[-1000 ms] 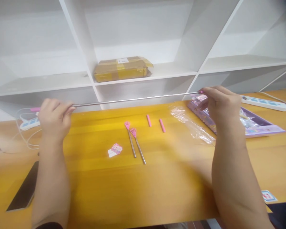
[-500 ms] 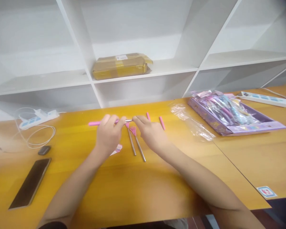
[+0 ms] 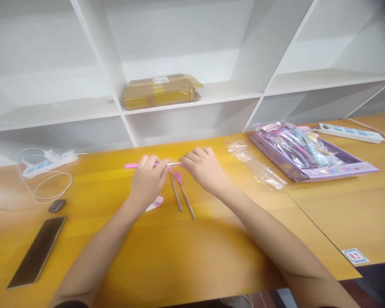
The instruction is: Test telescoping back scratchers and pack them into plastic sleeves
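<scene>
My left hand [image 3: 148, 179] and my right hand [image 3: 205, 167] both grip one telescopic back scratcher [image 3: 173, 164], now collapsed short; its pink handle [image 3: 132, 165] sticks out left of my left hand. The hands sit close together above the yellow table [image 3: 211, 239]. Just below them lie two more collapsed scratchers [image 3: 181, 194] with pink claw heads, side by side. A small pink and white tag [image 3: 155, 203] lies beside my left wrist. The pink sleeves seen before are hidden behind my right hand.
A crumpled clear plastic bag [image 3: 258, 167] and a purple toy package [image 3: 311, 156] lie to the right. A phone [image 3: 37, 252], a small dark object [image 3: 57, 205] and a white power strip with cable [image 3: 48, 160] are left. A brown parcel [image 3: 160, 90] rests on the white shelf.
A second ago the scratcher was stretched out long between my hands, held wide apart. My hands came together and the rod collapsed short, low over the table.
</scene>
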Tool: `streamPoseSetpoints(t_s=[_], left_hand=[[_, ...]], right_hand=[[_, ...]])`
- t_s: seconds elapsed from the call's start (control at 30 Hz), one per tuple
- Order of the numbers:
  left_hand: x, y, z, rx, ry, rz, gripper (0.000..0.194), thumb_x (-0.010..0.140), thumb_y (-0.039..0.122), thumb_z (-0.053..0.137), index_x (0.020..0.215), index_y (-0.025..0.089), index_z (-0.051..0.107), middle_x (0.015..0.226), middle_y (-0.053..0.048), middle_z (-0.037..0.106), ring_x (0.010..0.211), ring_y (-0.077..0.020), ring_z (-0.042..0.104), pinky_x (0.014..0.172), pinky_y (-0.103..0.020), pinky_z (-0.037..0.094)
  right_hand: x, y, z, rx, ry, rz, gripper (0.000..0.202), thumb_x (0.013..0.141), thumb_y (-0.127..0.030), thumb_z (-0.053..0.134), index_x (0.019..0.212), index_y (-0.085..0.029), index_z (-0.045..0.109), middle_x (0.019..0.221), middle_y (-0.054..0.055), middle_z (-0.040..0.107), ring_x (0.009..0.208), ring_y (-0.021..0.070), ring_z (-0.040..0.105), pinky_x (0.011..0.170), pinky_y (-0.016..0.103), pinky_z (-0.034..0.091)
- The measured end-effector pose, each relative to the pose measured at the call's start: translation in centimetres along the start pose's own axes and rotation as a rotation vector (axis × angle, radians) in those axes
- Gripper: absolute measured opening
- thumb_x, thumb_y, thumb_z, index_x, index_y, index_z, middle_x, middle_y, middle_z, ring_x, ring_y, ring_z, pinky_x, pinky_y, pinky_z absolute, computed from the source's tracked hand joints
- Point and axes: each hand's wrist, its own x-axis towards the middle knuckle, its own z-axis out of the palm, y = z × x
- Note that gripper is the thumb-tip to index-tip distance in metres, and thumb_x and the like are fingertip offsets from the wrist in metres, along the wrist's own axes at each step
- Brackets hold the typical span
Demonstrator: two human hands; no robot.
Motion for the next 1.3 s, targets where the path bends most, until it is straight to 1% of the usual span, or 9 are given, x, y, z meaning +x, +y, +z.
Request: streamPoseSetpoints(t_s=[0.07, 0.17, 0.27, 0.47, 0.63, 0.9, 1.0, 1.2, 1.3], left_hand=[[0.0, 0.1, 0.1, -0.014, -0.007, 0.001, 0.02, 0.11, 0.029, 0.055, 0.113, 0.024, 0.074, 0.091, -0.007, 0.062, 0.083, -0.0235, 0.047, 0.072, -0.037, 0.04], [-0.1, 0.3, 0.1, -0.051, -0.014, 0.001, 0.021, 0.11, 0.028, 0.054, 0.116, 0.025, 0.074, 0.091, -0.007, 0.062, 0.084, -0.023, 0.048, 0.072, -0.036, 0.041], [-0.1, 0.4, -0.1, -0.091, 0.007, 0.014, 0.02, 0.109, 0.027, 0.055, 0.116, 0.024, 0.074, 0.091, -0.007, 0.063, 0.083, -0.0228, 0.049, 0.073, -0.036, 0.043], [0.1, 0.7, -0.4, -0.096, 0.09, 0.022, 0.009, 0.103, 0.026, 0.064, 0.102, 0.023, 0.072, 0.085, -0.005, 0.063, 0.08, -0.0221, 0.051, 0.075, -0.038, 0.045], [0.0, 0.5, -0.2, -0.11, 0.098, 0.021, 0.004, 0.1, 0.025, 0.067, 0.099, 0.023, 0.07, 0.085, -0.005, 0.065, 0.081, -0.0223, 0.052, 0.074, -0.037, 0.044], [0.0, 0.1, -0.1, -0.12, 0.079, 0.035, 0.011, 0.105, 0.033, 0.066, 0.101, 0.023, 0.07, 0.087, -0.005, 0.067, 0.081, -0.0221, 0.053, 0.074, -0.037, 0.044], [0.1, -0.2, -0.2, -0.146, 0.074, 0.044, 0.013, 0.105, 0.034, 0.066, 0.102, 0.023, 0.071, 0.087, -0.004, 0.067, 0.081, -0.0214, 0.051, 0.074, -0.037, 0.043], [0.3, -1.0, -0.3, -0.173, 0.108, 0.063, 0.018, 0.107, 0.038, 0.064, 0.1, 0.024, 0.074, 0.082, -0.003, 0.065, 0.077, -0.0199, 0.046, 0.073, -0.035, 0.04], [0.4, -1.5, -0.1, -0.195, 0.151, 0.064, 0.022, 0.107, 0.039, 0.062, 0.098, 0.024, 0.075, 0.081, -0.002, 0.066, 0.077, -0.0193, 0.047, 0.073, -0.035, 0.04]], right_hand=[[-0.1, -0.2, -0.1, 0.03, -0.041, -0.027, 0.018, 0.109, -0.012, 0.056, 0.11, -0.021, 0.071, 0.104, 0.008, 0.074, 0.099, 0.0261, 0.055, 0.088, 0.038, 0.033], [-0.3, -0.9, -0.5, 0.064, -0.068, -0.005, 0.015, 0.106, -0.013, 0.059, 0.114, -0.02, 0.07, 0.103, 0.008, 0.072, 0.096, 0.026, 0.056, 0.087, 0.036, 0.034], [-0.4, -1.4, -0.9, 0.083, -0.084, 0.01, 0.016, 0.106, -0.012, 0.057, 0.113, -0.02, 0.069, 0.102, 0.008, 0.072, 0.094, 0.0253, 0.058, 0.086, 0.035, 0.035], [-0.5, -1.7, -0.9, 0.069, -0.075, -0.03, 0.026, 0.108, -0.007, 0.045, 0.11, -0.02, 0.068, 0.096, 0.006, 0.071, 0.086, 0.0223, 0.06, 0.085, 0.032, 0.035], [-0.5, -1.5, -0.5, 0.082, -0.057, -0.08, 0.028, 0.11, -0.007, 0.042, 0.111, -0.018, 0.067, 0.096, 0.006, 0.072, 0.083, 0.021, 0.06, 0.084, 0.033, 0.035], [-0.6, -2.0, -1.6, 0.05, -0.071, -0.035, 0.026, 0.111, -0.009, 0.044, 0.109, -0.019, 0.068, 0.098, 0.005, 0.072, 0.085, 0.0211, 0.06, 0.084, 0.032, 0.035], [-0.6, -1.7, -1.6, 0.048, -0.084, -0.025, 0.023, 0.111, -0.012, 0.047, 0.109, -0.02, 0.069, 0.098, 0.006, 0.072, 0.088, 0.0219, 0.06, 0.083, 0.032, 0.035], [-0.4, -0.7, -0.3, 0.076, -0.001, -0.092, 0.022, 0.111, -0.011, 0.048, 0.111, -0.018, 0.068, 0.095, 0.005, 0.072, 0.085, 0.0215, 0.061, 0.084, 0.034, 0.035], [-0.1, -0.4, 0.1, 0.073, 0.044, -0.116, 0.021, 0.111, -0.011, 0.049, 0.107, -0.018, 0.068, 0.092, 0.005, 0.071, 0.079, 0.0211, 0.058, 0.079, 0.034, 0.034]])
